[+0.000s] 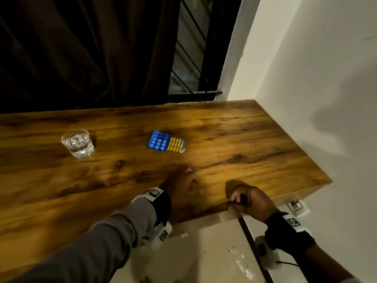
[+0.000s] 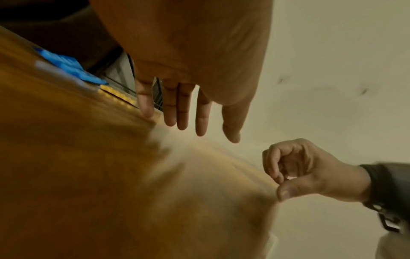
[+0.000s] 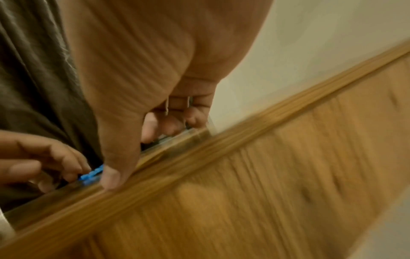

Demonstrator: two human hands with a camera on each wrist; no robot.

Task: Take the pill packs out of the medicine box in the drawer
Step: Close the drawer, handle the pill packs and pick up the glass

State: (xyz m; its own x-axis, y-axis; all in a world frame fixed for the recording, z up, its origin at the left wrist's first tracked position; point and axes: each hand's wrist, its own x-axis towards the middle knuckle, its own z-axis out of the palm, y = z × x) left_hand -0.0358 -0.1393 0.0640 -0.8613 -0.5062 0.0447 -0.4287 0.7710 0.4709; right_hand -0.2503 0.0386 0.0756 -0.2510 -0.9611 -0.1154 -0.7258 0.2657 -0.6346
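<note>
my grey sleeve [image 1: 114,227] on left arm, black wristbands [image 1: 289,231] both wrists, white tags with black square codes, white camera units, thin black cable

Both wrist views are smeared by motion blur. Beyond the left hand [image 2: 188,70], the pill packs [image 2: 73,70] show only as blue and yellow streaks. Under the right hand [image 1: 247,199], the drawer front is hidden by the bench [image 1: 255,139] edge. What its curled fingers [image 3: 170,122] hold cannot be told. The left palm stays out of sight against the bench.
</note>
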